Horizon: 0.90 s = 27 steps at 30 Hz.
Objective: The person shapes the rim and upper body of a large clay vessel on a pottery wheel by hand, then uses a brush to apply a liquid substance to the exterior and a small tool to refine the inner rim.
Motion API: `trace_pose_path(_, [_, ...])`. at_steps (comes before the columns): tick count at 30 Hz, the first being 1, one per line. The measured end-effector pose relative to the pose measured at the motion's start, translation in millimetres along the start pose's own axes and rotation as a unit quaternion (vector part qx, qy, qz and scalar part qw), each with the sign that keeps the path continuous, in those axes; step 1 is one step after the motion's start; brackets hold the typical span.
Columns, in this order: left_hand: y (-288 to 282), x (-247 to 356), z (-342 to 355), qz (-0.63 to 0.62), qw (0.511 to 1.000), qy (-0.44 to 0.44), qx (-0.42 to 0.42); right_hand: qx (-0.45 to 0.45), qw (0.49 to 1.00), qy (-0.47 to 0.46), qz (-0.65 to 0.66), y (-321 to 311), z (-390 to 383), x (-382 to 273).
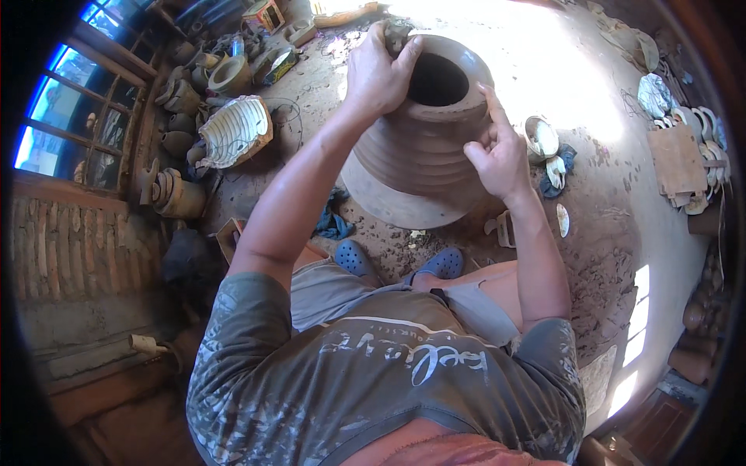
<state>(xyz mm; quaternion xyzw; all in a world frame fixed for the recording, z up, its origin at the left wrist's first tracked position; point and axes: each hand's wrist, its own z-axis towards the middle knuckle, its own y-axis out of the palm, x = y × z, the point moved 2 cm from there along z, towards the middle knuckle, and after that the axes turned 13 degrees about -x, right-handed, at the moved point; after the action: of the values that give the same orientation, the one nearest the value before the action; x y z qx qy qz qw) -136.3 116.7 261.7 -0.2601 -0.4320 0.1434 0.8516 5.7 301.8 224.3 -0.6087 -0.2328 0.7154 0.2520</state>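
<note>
The left hand arched its fingers and thumb at the far left rim of a clay pot, by a grey lump, while the right hand laid its extended index finger on the right rim, the rest curled; whether either gripped anything, I cannot tell. The pot stood mouth up, far of centre, on a round wheel, with blue clogs nearer and a bowl to its right.

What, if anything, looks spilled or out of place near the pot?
Clay scraps litter the floor by the blue clogs, as if dropped; a crumpled blue cloth lies left of the wheel, seemingly discarded. The pot shows no obvious damage.
</note>
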Motion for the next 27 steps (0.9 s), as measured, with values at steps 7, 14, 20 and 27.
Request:
trace_pose_path(7, [14, 11, -24, -0.064, 0.991, -0.07, 0.099, 0.03, 1.0, -0.006, -0.003, 39, -16, -33])
trace_pose_path(14, [13, 3, -32, -0.364, 0.926, -0.051, 0.082, -0.022, 0.989, -0.042, 0.143, 70, -25, -55])
trace_pose_path(20, [-1, -5, -25, -0.039, 0.99, 0.096, -0.091, -0.099, 0.981, 0.04, 0.164, -35, 12, -23])
trace_pose_path(27, [3, 21, -25, 0.01, 0.996, -0.012, -0.09, -0.158, 0.98, -0.007, 0.118, -11, -6, -23])
